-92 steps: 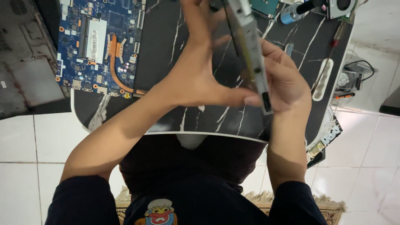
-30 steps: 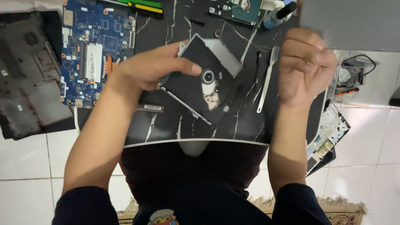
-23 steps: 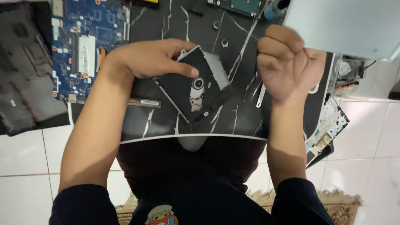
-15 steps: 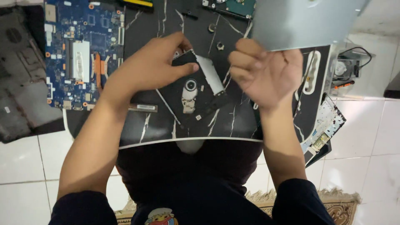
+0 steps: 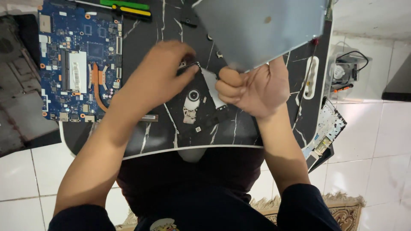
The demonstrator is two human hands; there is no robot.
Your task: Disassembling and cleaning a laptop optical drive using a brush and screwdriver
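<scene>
Rug fringe and white tiles lie nearest, beyond the person's dark sleeves. Both forearms run up to a black marbled table, whose near rim curves white.

On it sits an opened drive, black, with its round spindle showing. Its far corner is hidden under the left hand, and its right edge under the right hand. The left hand is curled down onto the drive's far left corner, fingertips pressing there; whether it pinches a part or only steadies the drive cannot be told, since the knuckles cover the contact. The right hand is a closed fist, gripping the lower edge of a grey metal cover held tilted above the table. The cover is blurred, cut off by the top edge, and blocks the table's far right part.

Left of the left hand lies a blue board with a copper pipe, flat on the table. Farther left, a dark laptop shell is cut off by the frame. At the far edge rests a green and yellow tool, partly cropped. Right of the table, a white spudger lies on its surface, a fan sits on the floor, and a keyboard part juts from beneath the table, mostly hidden.
</scene>
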